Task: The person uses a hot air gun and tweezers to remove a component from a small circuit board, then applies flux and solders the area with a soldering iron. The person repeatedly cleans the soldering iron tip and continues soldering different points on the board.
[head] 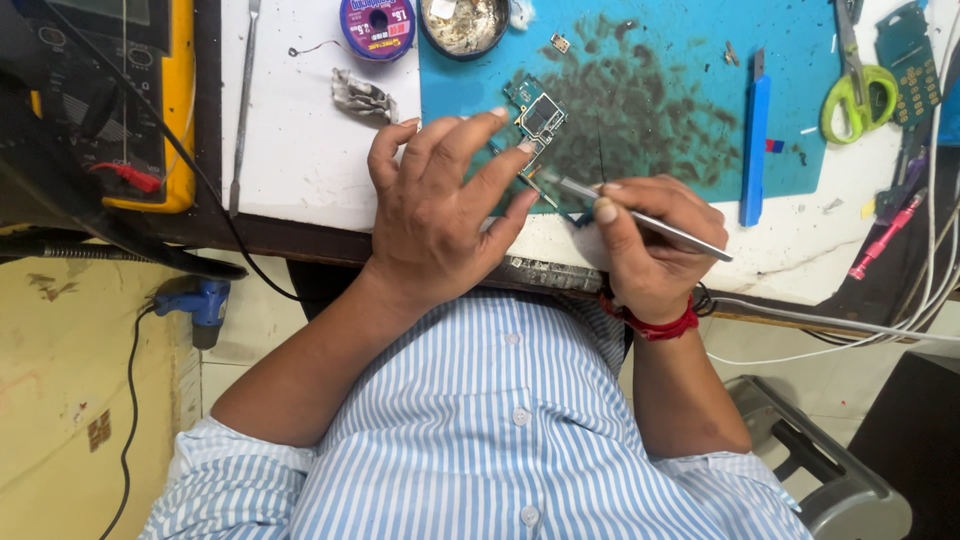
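Note:
A small green circuit board [538, 117] lies on a stained teal work mat [660, 90]. My left hand [440, 205] rests over the board's near end, fingertips pressing on it. Just to the right, my right hand [650, 245] grips metal tweezers [640, 217] like a pen. The tweezers' tip points left to the board's lower edge beside my left fingers. The lower part of the board is hidden under my left hand. A red thread band circles my right wrist.
On the mat lie a blue plastic pry tool [755, 140] and green-handled scissors [860, 95]. A purple solder-wick spool [377, 25], a round tin [464, 25] and crumpled foil [362, 95] sit behind. A yellow multimeter [150, 100] is at left, cables at right.

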